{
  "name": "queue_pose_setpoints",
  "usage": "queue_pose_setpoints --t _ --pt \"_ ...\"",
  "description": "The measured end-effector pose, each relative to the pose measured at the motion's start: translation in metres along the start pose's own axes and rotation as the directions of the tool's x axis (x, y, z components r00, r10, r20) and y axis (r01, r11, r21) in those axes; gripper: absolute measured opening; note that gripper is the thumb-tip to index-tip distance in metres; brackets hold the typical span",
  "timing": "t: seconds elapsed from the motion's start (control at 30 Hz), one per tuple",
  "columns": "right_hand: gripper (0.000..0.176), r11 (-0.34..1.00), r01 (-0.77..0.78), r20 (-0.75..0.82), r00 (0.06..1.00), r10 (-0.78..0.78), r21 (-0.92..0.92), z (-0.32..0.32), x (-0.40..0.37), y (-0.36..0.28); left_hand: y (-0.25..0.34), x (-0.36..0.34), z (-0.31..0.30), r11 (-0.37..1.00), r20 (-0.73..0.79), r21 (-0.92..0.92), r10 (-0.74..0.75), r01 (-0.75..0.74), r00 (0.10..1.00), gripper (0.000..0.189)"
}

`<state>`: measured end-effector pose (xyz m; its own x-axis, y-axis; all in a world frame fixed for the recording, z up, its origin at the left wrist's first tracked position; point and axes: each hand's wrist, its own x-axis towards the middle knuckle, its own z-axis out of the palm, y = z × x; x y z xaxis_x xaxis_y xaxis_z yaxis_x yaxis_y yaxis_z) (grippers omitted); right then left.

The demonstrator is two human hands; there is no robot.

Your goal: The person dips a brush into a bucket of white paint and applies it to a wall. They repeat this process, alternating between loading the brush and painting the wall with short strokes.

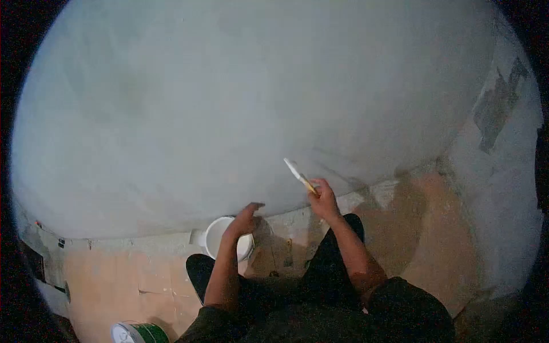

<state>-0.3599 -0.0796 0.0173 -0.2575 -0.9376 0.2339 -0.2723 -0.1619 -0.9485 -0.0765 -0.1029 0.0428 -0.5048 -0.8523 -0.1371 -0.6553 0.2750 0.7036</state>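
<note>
My right hand (325, 201) is closed round the yellowish handle of a paintbrush (293, 169). The brush's white-coated head points up and to the left, in front of the pale wall (240, 114). Over a white bucket (213, 240) near the foot of the wall is my left hand (246, 221), its fingers stretched out to the right with nothing in them. Hand and forearm cover part of the bucket's opening, and white shows inside it.
Tan sheeting (114, 274) covers the floor. A white and green tub (140, 332) stands at the lower left. On the right, a side wall (503, 188) with a dark grey patch (498, 106) meets the main wall. My knees flank the space between my arms.
</note>
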Motion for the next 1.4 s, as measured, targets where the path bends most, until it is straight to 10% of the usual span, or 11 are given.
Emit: queue_pose_setpoints --t 0.13,0.4,0.47,0.53,0.73,0.87,1.1,1.4 --pt "0.033 0.962 0.146 -0.040 0.986 -0.160 -0.232 -0.035 0.043 -0.105 0.063 0.060 -0.089 0.887 -0.347 0.250 0.457 -0.388 0.819 0.044" --pt "0.033 0.724 0.454 -0.047 0.831 -0.554 -0.520 -0.030 0.118 -0.254 0.160 0.126 -0.260 0.483 -0.480 0.828 0.873 -0.284 0.086 0.049" --pt "0.036 0.676 0.452 -0.063 0.804 -0.591 -0.583 -0.004 0.133 -0.261 0.140 0.147 -0.271 0.484 -0.494 0.843 0.869 -0.235 0.019 0.050" --pt "0.039 0.640 0.438 -0.102 0.771 -0.628 -0.631 -0.039 0.138 -0.210 0.144 0.187 -0.203 0.504 -0.504 0.860 0.863 -0.085 0.016 0.053" --pt "0.053 0.571 0.298 0.014 0.893 -0.449 -0.765 -0.039 0.187 -0.238 0.215 0.216 -0.250 0.488 -0.484 0.869 0.873 -0.086 0.067 0.066" --pt "0.035 0.577 0.278 0.062 0.929 -0.365 -0.768 -0.054 0.171 -0.243 0.257 0.177 -0.250 0.574 -0.581 0.681 0.801 -0.455 0.143 0.056" --pt "0.021 0.536 0.297 0.168 0.946 -0.276 -0.790 -0.101 0.180 -0.341 0.298 0.063 -0.179 0.835 -0.435 0.422 0.528 -0.353 0.729 0.056" --pt "0.043 0.432 0.339 0.043 0.825 -0.564 -0.836 -0.136 0.252 -0.556 0.335 -0.024 -0.151 0.849 -0.580 0.152 0.491 -0.506 0.650 0.049"
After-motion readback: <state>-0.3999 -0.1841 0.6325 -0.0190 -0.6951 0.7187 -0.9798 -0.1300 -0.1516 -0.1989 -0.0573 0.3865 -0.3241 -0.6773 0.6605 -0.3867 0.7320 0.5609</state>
